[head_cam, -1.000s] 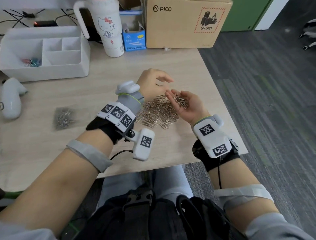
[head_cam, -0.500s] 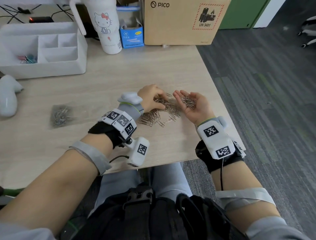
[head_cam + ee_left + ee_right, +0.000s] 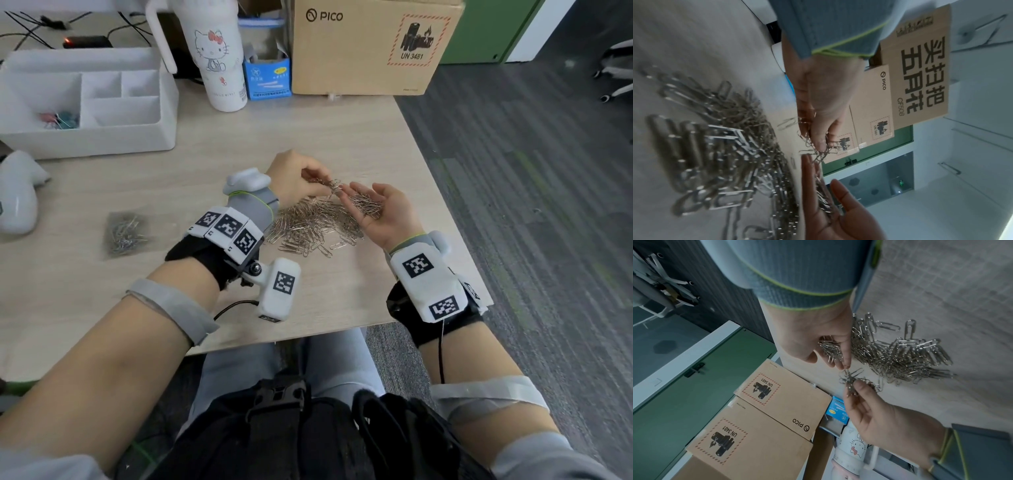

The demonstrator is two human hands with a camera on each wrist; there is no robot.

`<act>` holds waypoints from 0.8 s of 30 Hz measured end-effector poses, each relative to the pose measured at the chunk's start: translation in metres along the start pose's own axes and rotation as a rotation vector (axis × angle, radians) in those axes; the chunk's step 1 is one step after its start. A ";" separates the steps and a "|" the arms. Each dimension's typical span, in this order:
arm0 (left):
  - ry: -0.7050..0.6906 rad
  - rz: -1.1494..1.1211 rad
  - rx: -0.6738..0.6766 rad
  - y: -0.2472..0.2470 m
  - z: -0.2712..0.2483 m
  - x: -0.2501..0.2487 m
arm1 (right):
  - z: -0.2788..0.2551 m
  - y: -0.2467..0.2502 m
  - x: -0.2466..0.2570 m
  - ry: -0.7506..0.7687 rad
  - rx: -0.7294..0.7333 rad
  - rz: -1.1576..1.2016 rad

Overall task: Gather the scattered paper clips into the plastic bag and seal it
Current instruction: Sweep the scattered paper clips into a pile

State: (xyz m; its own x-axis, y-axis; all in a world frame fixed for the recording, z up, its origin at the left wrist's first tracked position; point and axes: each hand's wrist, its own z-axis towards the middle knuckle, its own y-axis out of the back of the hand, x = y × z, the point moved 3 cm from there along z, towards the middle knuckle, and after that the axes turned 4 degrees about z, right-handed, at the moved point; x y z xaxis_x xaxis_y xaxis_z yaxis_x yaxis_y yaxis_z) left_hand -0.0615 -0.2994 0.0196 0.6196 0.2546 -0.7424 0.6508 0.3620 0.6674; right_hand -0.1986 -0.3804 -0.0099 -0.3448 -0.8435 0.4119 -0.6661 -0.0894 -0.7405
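Note:
A heap of silver paper clips (image 3: 308,228) lies on the wooden table between my hands. My left hand (image 3: 323,182) hovers above it and pinches a tangled bunch of clips (image 3: 335,185), also seen in the right wrist view (image 3: 851,381). My right hand (image 3: 356,198) is held palm up just right of the heap, fingers relaxed, with a small pile of clips (image 3: 367,205) lying in the palm. The pinched bunch hangs at my right fingertips (image 3: 807,164). A small clear plastic bag (image 3: 125,233) with some clips inside lies flat on the table far to the left.
A white compartment organizer (image 3: 102,140) sits at the back left, with a white cartoon-cat tumbler (image 3: 221,58), a blue box (image 3: 267,78) and a PICO cardboard box (image 3: 370,48) behind. A white controller (image 3: 17,202) lies at the left. The table's right edge (image 3: 442,212) runs close to my right hand.
Half a second ago my left hand was down on the heap; it has risen with a pinch of clips toward my right fingertips. My right hand stayed palm up.

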 end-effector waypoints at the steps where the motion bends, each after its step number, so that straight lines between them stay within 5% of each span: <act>1: -0.012 -0.015 0.018 0.001 0.001 -0.005 | 0.000 -0.003 -0.002 0.009 -0.012 -0.019; 12: -0.173 0.051 0.153 -0.006 0.008 -0.033 | 0.000 -0.028 -0.018 -0.104 0.096 -0.048; 19: -0.068 0.088 -0.023 0.027 -0.006 -0.013 | 0.004 -0.023 -0.021 -0.157 0.065 0.124; 24: 0.106 0.480 0.304 0.014 -0.024 0.017 | 0.003 -0.021 -0.019 -0.150 0.059 0.145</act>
State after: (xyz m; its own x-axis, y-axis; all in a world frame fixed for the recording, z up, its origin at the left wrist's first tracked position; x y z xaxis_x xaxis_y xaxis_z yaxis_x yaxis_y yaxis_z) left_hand -0.0523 -0.2683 0.0154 0.8395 0.4208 -0.3436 0.4140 -0.0859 0.9062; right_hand -0.1758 -0.3637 -0.0036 -0.3291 -0.9188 0.2182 -0.5754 0.0119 -0.8178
